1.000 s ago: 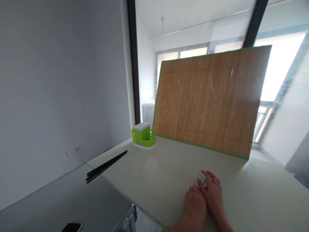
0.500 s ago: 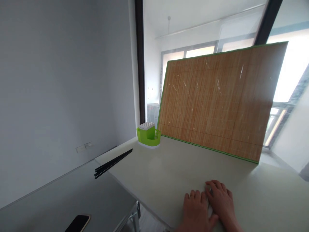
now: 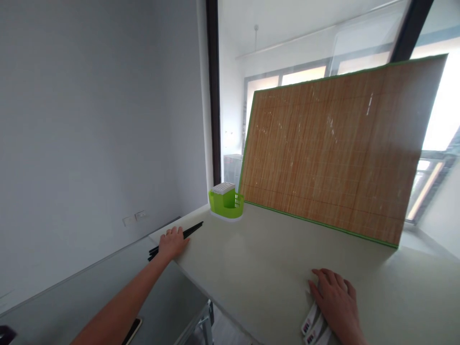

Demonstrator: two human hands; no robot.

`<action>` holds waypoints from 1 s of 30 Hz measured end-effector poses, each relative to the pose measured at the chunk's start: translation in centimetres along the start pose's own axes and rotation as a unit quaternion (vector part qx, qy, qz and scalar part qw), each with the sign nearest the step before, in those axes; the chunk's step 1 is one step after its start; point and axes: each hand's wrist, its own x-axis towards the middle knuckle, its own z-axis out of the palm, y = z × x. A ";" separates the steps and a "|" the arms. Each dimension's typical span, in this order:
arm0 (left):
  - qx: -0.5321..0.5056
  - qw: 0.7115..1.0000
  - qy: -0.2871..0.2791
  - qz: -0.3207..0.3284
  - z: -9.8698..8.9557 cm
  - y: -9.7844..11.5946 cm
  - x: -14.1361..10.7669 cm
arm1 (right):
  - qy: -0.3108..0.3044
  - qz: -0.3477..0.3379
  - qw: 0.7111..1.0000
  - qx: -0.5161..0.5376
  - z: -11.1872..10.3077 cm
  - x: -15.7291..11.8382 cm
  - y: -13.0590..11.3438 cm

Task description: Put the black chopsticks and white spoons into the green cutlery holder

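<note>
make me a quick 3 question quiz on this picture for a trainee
1. Pick one. The left hand is on the: a) phone, b) black sticks, c) green caddy.
2. True or false: the black sticks jut past the edge of the white table.
3. Fill in: white strips lie partly under the ____.

Key: 1. b; 2. true; 3. right hand.

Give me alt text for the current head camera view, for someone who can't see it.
A person's left hand lies over black sticks at a white table edge, while the right hand rests on white strips. Farther back stand a green holder and a large green-edged, wood-grained board.
</note>
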 end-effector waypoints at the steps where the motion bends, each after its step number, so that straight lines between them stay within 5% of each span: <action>1: -0.001 1.000 -0.011 -0.002 0.3 -0.6 0.1 | 0.001 -0.001 1.000 -0.004 -0.1 0.0 -0.1; 7: 0.003 0.999 -0.034 0.033 0.9 -0.8 0.6 | -0.003 0.000 1.000 -0.025 -0.8 -0.2 -0.6; 12: 0.001 0.996 -0.022 0.089 0.6 2.3 -0.4 | -0.003 0.001 1.000 -0.030 -1.0 -0.1 -0.7; 16: -0.007 0.990 -0.012 0.140 0.3 7.6 -3.5 | 0.004 -0.007 1.000 -0.027 -1.0 -0.1 -0.7; 25: -0.053 0.969 -0.005 0.242 -2.2 23.6 -14.1 | 0.024 -0.033 0.999 0.001 -1.8 0.1 -1.8; 30: -0.096 0.947 0.007 0.305 -2.6 29.2 -19.1 | 0.006 -0.062 0.998 0.030 -2.7 0.1 -3.0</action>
